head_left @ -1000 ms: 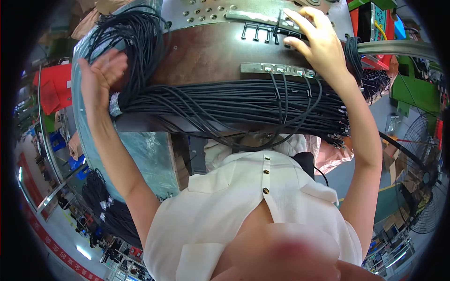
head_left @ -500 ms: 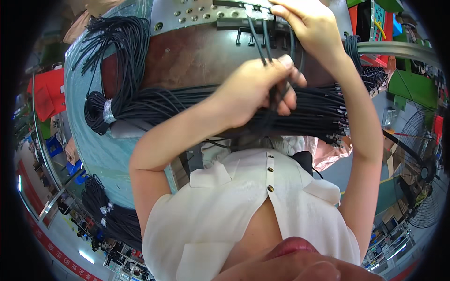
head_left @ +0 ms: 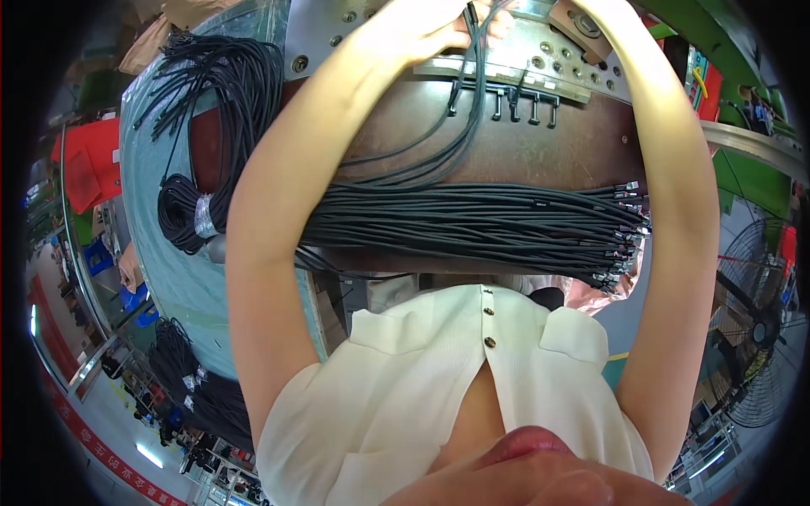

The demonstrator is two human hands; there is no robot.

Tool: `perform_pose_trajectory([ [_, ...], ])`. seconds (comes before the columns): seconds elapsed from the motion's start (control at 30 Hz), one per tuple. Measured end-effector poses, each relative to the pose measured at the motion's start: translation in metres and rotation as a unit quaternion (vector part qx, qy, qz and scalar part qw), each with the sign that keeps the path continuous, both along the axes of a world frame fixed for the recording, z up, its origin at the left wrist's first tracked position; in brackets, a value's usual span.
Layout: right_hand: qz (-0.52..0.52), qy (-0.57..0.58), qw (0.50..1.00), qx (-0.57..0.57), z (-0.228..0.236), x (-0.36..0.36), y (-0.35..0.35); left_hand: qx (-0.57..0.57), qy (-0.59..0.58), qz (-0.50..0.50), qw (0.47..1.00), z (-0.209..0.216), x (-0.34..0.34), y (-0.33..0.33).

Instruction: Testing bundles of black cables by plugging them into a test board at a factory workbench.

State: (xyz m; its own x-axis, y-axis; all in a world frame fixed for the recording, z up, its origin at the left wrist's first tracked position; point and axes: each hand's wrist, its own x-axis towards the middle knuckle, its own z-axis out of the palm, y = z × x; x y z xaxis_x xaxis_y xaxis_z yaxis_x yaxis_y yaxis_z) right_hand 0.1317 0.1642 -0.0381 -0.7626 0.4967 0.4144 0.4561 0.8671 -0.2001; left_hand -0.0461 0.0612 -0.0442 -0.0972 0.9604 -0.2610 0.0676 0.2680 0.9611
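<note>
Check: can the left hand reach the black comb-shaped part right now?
Likely yes: the left hand is near the black comb-shaped part, whose right end lies uncovered. Black cables cross near its left end and run by the hand, though.

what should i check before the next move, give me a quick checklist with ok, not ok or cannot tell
1. Right hand visible: not ok; it is past the upper edge, only the right forearm shows.
2. Raised cables reach the left hand: ok.
3. Left hand's grip firm: cannot tell; the picture's edge cuts the hand off.
4. Black pronged piece clear of raised cables: cannot tell; they pass across its left part in this view, contact unclear.
5. Main cable bundle lying on the table: ok.
6. Silver wrap around the coiled cables: ok.
</note>
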Motion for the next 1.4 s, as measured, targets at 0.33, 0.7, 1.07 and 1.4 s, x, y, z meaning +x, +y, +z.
perform_pose_trajectory([
  [0.33,-0.004,-0.021,0.999,0.038,-0.003,-0.001,0.008,0.557,0.469,0.054,0.683,-0.006,-0.024,0.01],
  [0.7,-0.023,0.106,0.99,-0.095,-0.007,0.013,0.017,0.39,0.552,0.052,0.735,-0.011,-0.02,0.019],
  [1.07,-0.086,0.085,0.956,-0.268,0.0,0.012,0.02,0.328,0.552,0.124,0.756,-0.021,-0.027,0.015],
  [1.4,-0.002,0.11,0.993,-0.051,0.015,0.149,-0.061,0.053,0.163,-0.08,0.982,0.059,-0.015,-0.165],
])
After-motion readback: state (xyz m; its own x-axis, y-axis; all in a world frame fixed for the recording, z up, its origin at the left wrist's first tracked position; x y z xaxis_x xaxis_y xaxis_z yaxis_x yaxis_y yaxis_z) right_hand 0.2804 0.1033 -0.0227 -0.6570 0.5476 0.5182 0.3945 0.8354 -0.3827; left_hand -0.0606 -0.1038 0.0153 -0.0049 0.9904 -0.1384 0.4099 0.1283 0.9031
